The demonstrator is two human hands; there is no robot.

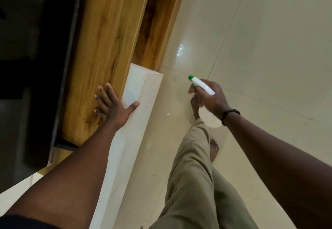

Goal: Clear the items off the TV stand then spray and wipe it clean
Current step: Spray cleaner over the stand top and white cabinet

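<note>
The TV stand's wooden top [106, 36] runs up the left half of the head view, with a white front panel [142, 88] below its near edge. My left hand [113, 106] lies flat on the wood, fingers spread, thumb over the white edge, holding nothing. Out over the floor to the right, my right hand [210, 99] grips a white spray bottle [203, 85] with a green nozzle tip that points toward the stand. The bottle's pale body [210, 119] hangs below my wrist. No items show on the visible wood.
A dark TV screen or wall panel [27, 49] lines the left side behind the stand. An open wooden shelf recess [156, 24] sits further along. Glossy cream floor tiles [260, 40] spread to the right. My legs in olive trousers [194, 175] and bare feet stand close to the stand.
</note>
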